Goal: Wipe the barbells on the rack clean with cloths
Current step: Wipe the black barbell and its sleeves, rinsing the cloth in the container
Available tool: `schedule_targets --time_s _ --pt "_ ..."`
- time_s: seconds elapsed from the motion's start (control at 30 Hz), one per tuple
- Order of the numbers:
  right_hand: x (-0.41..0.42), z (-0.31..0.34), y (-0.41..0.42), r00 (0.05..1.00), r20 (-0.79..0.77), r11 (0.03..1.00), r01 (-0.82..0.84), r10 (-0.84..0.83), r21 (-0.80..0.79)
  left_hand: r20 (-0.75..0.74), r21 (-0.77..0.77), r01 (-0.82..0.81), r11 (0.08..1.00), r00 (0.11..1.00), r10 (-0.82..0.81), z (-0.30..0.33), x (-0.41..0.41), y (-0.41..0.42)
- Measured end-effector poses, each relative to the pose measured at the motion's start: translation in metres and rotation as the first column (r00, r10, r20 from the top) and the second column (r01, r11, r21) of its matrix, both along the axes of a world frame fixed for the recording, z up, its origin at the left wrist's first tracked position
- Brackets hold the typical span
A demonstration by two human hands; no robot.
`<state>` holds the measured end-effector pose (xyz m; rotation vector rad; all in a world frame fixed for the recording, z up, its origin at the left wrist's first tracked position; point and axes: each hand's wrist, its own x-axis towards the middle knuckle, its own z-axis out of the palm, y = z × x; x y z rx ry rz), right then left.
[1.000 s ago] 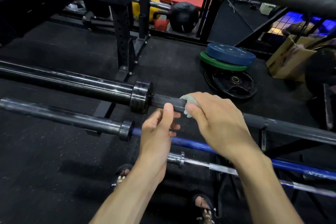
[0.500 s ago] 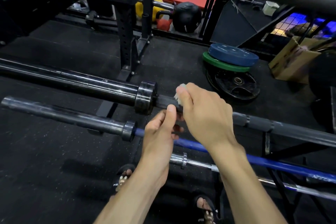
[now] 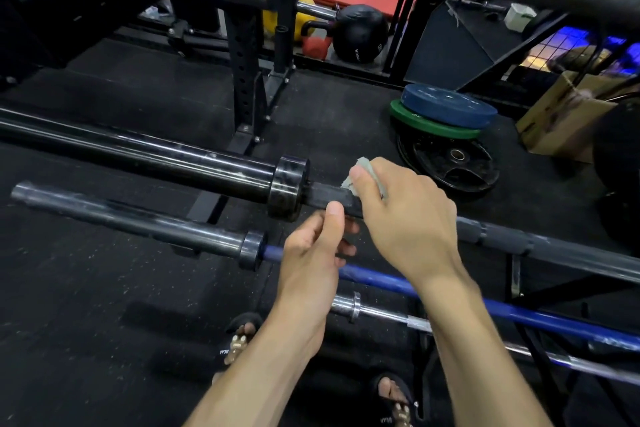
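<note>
Barbell of black steel (image 3: 325, 196), the upper bar on the rack, runs from the left edge down to the right edge through the middle of the frame, with a thick glossy sleeve and round collar left of centre. The right hand (image 3: 401, 215) is clamped over its thin shaft just right of the collar, pressing a small pale green cloth (image 3: 363, 170) around it. The left hand (image 3: 311, 260) sits just below, thumb on the shaft's underside, fingers curled; whether they grip the bar I cannot tell. To wipe well, the cloth should probably wrap fully and twist while sliding, since the shaft looks matt and rough. Below lie a blue-shafted barbell (image 3: 381, 279) and a chrome barbell (image 3: 381, 314).
</note>
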<state>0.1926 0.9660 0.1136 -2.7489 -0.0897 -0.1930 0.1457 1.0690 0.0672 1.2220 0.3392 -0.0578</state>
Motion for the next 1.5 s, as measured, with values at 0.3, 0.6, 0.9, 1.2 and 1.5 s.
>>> schedule_targets --time_s 0.3,0.6,0.9,1.2,1.5 --pt "-0.019 -0.022 0.042 0.968 0.158 0.967 -0.164 0.196 -0.195 -0.178 0.034 0.029 0.999 0.984 -0.023 -0.001 -0.004 0.02" --pt "-0.024 -0.013 0.025 0.992 0.107 0.996 -0.057 0.064 -0.068 -0.129 0.075 -0.018 0.997 0.991 0.027 -0.004 -0.012 0.045" --pt "-0.015 -0.004 0.038 0.991 0.051 0.985 -0.116 0.124 -0.131 -0.116 0.042 -0.065 0.997 0.991 0.07 -0.003 -0.015 0.064" --pt "-0.005 0.004 0.042 0.998 -0.022 0.997 -0.052 0.051 -0.059 -0.121 0.029 -0.062 0.998 0.991 0.065 0.0 -0.014 0.062" --pt "-0.005 0.0 0.047 0.996 0.092 0.999 -0.003 0.007 -0.046 -0.15 0.032 -0.021 0.999 0.988 0.025 -0.003 -0.013 0.055"
